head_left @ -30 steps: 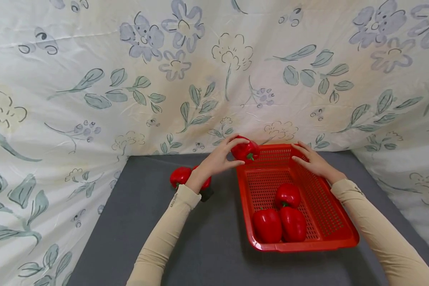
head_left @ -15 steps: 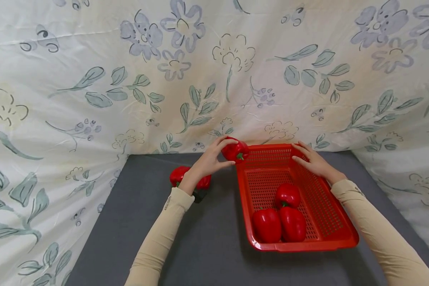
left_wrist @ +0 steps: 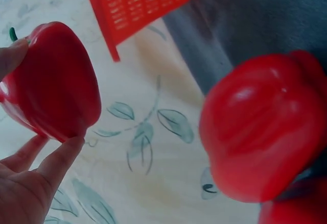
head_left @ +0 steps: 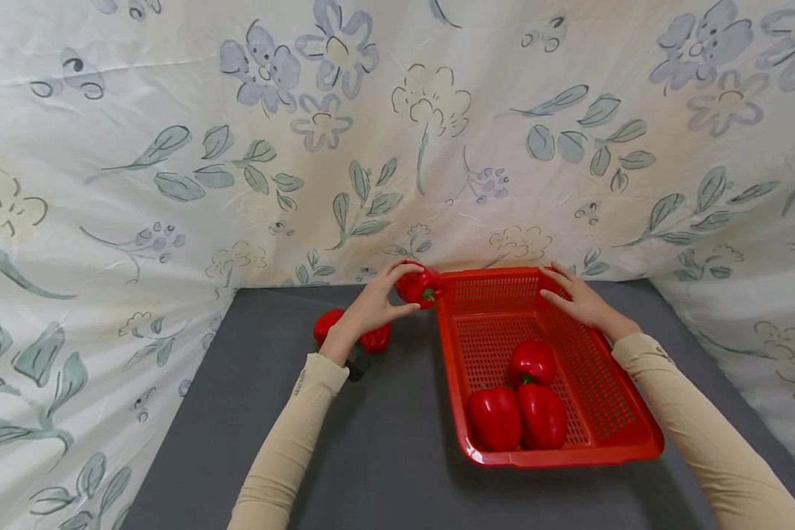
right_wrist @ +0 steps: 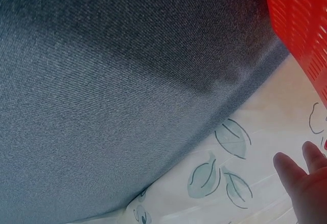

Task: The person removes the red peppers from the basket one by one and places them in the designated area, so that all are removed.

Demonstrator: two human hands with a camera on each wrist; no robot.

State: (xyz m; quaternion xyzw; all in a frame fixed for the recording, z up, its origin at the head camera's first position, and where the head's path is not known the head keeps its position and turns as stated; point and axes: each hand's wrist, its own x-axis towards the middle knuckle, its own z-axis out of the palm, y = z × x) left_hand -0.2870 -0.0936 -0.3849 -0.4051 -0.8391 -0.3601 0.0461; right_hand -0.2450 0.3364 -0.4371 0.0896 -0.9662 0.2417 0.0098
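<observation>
In the head view my left hand [head_left: 371,303] holds a red bell pepper [head_left: 419,285] between thumb and fingertips, beside the far left corner of a red plastic basket [head_left: 570,458]. The left wrist view shows this pepper's green stem near the thumb. My right hand [head_left: 583,303] is at the basket's far right rim, fingers spread and nothing held; whether it touches the rim I cannot tell. Inside the basket lie three red bell peppers [head_left: 495,418], toward its near end. Two more, a left pepper [head_left: 327,324] and a right pepper [head_left: 375,340], sit on the table, partly behind my left wrist.
A dark grey table [head_left: 384,449] carries everything. Behind it and along both sides hangs a floral cloth [head_left: 344,206]. The black wrist-camera mount [head_left: 358,368] sits under my left wrist, close to the table peppers.
My left hand, holding the pepper, has moved left and slightly down, from over the basket's far left corner to just outside it. The right hand and the basket have stayed put.
</observation>
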